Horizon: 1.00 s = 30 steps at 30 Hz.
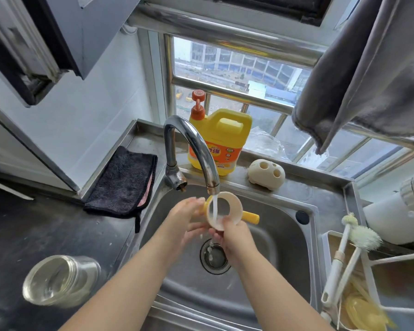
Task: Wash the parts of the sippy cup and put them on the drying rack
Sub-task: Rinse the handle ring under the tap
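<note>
Both my hands hold a cream ring with yellow handles (234, 206), the sippy cup's collar, under running water from the faucet (196, 149) over the steel sink (273, 240). My left hand (187, 218) grips its left yellow handle. My right hand (234, 237) pinches the ring's lower rim. The other yellow handle sticks out to the right. A clear cup body (60, 280) lies on its side on the dark counter at the left. The drying rack (392, 271) stands at the right, with a yellow part (361, 311) at its lower end.
A yellow dish soap bottle (220, 139) stands behind the faucet, next to a cream holder with holes (265, 174). A black cloth (127, 182) lies left of the sink. Two white brushes (347, 249) lean on the rack. A grey towel (368, 80) hangs at the upper right.
</note>
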Available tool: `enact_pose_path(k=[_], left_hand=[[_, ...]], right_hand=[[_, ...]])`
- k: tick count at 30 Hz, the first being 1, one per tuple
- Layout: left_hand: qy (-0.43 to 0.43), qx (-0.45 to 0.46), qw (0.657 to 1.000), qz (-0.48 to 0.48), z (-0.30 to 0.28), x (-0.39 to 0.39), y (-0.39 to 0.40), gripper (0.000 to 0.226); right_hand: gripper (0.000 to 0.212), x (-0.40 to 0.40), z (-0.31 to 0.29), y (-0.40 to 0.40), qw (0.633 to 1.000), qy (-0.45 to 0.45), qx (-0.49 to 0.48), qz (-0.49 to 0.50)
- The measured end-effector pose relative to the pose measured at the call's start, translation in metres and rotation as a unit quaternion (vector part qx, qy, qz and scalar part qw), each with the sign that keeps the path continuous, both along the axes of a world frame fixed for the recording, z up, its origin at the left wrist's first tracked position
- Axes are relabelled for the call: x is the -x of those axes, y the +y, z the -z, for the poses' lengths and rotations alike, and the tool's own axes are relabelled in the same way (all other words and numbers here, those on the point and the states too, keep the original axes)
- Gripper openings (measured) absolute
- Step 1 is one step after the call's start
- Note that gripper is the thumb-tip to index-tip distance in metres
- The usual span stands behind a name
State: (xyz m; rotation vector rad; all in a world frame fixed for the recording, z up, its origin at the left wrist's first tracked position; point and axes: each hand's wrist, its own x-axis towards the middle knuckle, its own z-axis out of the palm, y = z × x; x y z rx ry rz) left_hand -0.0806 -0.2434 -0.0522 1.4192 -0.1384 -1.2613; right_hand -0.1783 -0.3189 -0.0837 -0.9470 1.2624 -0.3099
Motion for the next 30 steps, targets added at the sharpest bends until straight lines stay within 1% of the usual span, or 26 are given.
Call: enact_pose_path(k=[1,2,3,4,5,8,11,13,16,18,19,20,21,23,24,26,27,29,30], left_hand=[[0.010,0.019,1.000,0.022,0.002,0.000,0.002,0.029],[0.007,0.036,0.998,0.042,0.004,0.002,0.004,0.035],[0.003,0.051,0.997,0.054,0.008,0.007,0.005,0.045],[0.002,0.061,0.997,0.053,0.012,0.012,0.005,0.053],[-0.019,0.054,0.997,0.048,0.015,0.018,0.005,0.054],[-0.136,-0.007,0.991,0.020,0.015,0.021,0.000,0.033],[-0.218,-0.024,0.975,0.043,0.012,0.018,-0.004,0.025],[-0.258,-0.041,0.964,0.055,0.009,0.018,-0.007,0.025],[-0.293,-0.069,0.952,0.057,0.008,0.018,-0.010,0.031],[-0.326,-0.091,0.939,0.065,0.010,0.012,-0.008,0.037],[-0.352,-0.101,0.927,0.083,0.010,0.008,-0.006,0.039],[-0.374,-0.104,0.915,0.109,0.011,0.003,-0.003,0.040],[-0.389,-0.105,0.905,0.139,0.011,-0.001,-0.002,0.042],[-0.411,-0.110,0.884,0.194,0.013,-0.006,0.000,0.048],[-0.421,-0.112,0.876,0.209,0.014,-0.006,-0.001,0.051],[-0.435,-0.102,0.873,0.196,0.017,-0.005,0.001,0.052],[-0.433,-0.092,0.880,0.170,0.018,-0.004,0.002,0.048],[-0.393,-0.085,0.908,0.114,0.017,-0.001,0.003,0.036],[-0.365,-0.093,0.921,0.103,0.017,0.002,0.002,0.026]], right_hand=[[0.022,0.000,-0.002,-0.001,0.999,-0.034,-0.023,0.018],[0.020,0.000,-0.005,-0.001,0.997,-0.057,-0.038,0.032],[0.020,-0.002,-0.009,0.000,0.995,-0.083,-0.052,0.031],[0.021,-0.004,-0.011,0.002,0.992,-0.102,-0.063,0.026],[0.022,-0.006,-0.010,0.005,0.991,-0.118,-0.067,0.016],[0.027,-0.008,-0.005,0.011,0.994,-0.088,-0.045,-0.036],[0.029,-0.003,-0.001,0.013,0.997,-0.051,-0.041,-0.050],[0.027,0.000,-0.003,0.015,0.997,-0.056,-0.043,-0.028],[0.027,0.001,0.002,0.022,0.994,-0.066,-0.066,0.050],[0.040,0.005,0.008,0.020,0.992,-0.042,-0.055,0.108],[0.047,0.011,0.011,0.017,0.994,-0.023,-0.028,0.106],[0.052,0.017,0.010,0.012,0.997,-0.010,0.007,0.072],[0.051,0.021,0.009,0.008,0.999,-0.007,0.039,0.013],[0.041,0.020,0.002,0.003,0.988,0.020,0.100,-0.115],[0.035,0.018,-0.001,0.001,0.978,0.050,0.130,-0.155],[0.019,0.016,-0.005,-0.003,0.968,0.090,0.167,-0.167],[0.013,0.015,-0.006,-0.005,0.968,0.093,0.171,-0.157],[0.012,0.014,-0.008,-0.006,0.974,0.088,0.162,-0.135],[0.012,0.013,-0.010,-0.005,0.975,0.093,0.157,-0.124]])
